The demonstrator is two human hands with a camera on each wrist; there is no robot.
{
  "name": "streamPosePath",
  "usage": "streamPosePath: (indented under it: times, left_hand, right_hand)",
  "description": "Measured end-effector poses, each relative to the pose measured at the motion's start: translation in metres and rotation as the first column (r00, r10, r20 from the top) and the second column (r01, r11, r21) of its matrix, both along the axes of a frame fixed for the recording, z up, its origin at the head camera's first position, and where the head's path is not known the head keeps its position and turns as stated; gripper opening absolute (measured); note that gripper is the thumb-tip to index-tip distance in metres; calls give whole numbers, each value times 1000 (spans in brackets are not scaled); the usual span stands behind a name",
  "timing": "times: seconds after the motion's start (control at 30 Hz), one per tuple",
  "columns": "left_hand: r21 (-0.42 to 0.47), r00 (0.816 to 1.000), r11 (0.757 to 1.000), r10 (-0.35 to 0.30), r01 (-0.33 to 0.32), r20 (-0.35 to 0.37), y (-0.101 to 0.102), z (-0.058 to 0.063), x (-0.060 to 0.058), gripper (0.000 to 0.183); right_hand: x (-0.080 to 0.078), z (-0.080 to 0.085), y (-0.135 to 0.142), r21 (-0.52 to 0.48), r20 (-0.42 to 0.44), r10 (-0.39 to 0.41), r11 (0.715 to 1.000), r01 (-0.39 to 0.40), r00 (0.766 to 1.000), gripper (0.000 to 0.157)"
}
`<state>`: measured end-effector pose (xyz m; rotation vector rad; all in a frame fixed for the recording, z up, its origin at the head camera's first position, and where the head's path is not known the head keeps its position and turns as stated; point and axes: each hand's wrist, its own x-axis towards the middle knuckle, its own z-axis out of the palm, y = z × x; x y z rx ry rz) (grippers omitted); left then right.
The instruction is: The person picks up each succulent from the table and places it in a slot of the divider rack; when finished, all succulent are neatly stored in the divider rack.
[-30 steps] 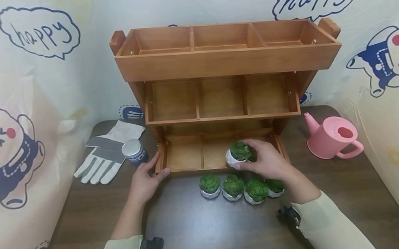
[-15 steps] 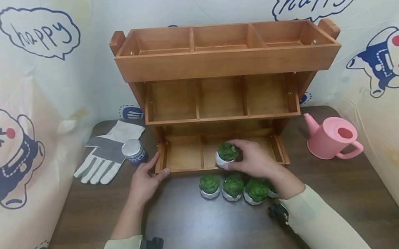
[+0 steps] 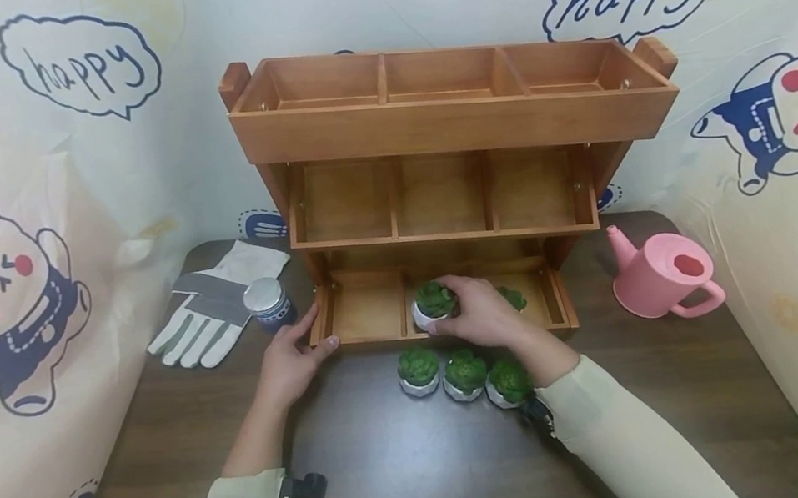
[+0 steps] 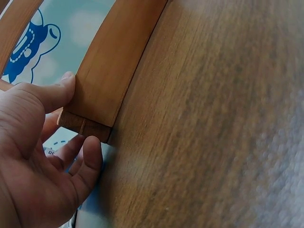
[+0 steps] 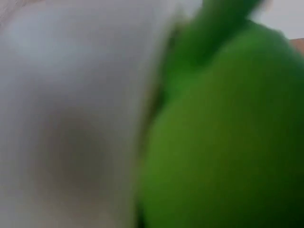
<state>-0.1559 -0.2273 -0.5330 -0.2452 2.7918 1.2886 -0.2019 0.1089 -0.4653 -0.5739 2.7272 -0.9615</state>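
My right hand (image 3: 479, 312) grips a small potted succulent (image 3: 435, 300), green in a white faceted pot, over the middle compartment of the bottom tray (image 3: 364, 308) of a wooden tiered shelf. My left hand (image 3: 294, 362) holds that tray's front left corner; in the left wrist view its thumb (image 4: 61, 92) presses the front board (image 4: 102, 71) and the fingers curl around the end. Behind the right hand, another succulent (image 3: 512, 298) shows in the right compartment. Three more potted succulents (image 3: 418, 372) stand in a row before the shelf. Blurred green leaves (image 5: 223, 137) and a white pot (image 5: 71, 114) fill the right wrist view.
Above are the middle tray (image 3: 446, 237) and top tray (image 3: 458, 119), each with three compartments. At left, a lidded blue jar (image 3: 269, 304) stands by a grey and white glove (image 3: 213, 307). A pink watering can (image 3: 663, 275) stands at right on the dark wooden table (image 3: 415, 482).
The right hand has carried its succulent leftward along the bottom tray. A succulent in the right compartment has come into view, while one on the table is now hidden by the right arm.
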Motion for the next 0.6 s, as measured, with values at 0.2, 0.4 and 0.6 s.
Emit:
streamPosePath:
  times: [0.2, 0.4, 0.6]
  left_hand:
    - [7, 1000, 1000, 1, -1, -4, 0, 1, 1, 76]
    - [8, 1000, 1000, 1, -1, 6, -1, 0, 0, 77]
    - [20, 1000, 1000, 1, -1, 8, -2, 0, -1, 77]
  right_hand:
    - [-3, -5, -9, 50, 22, 5, 999, -6, 1000, 80]
    - [-6, -10, -15, 86, 43, 31, 996, -35, 999, 78]
    - [-7, -14, -17, 135, 106, 59, 988, -73, 993, 75]
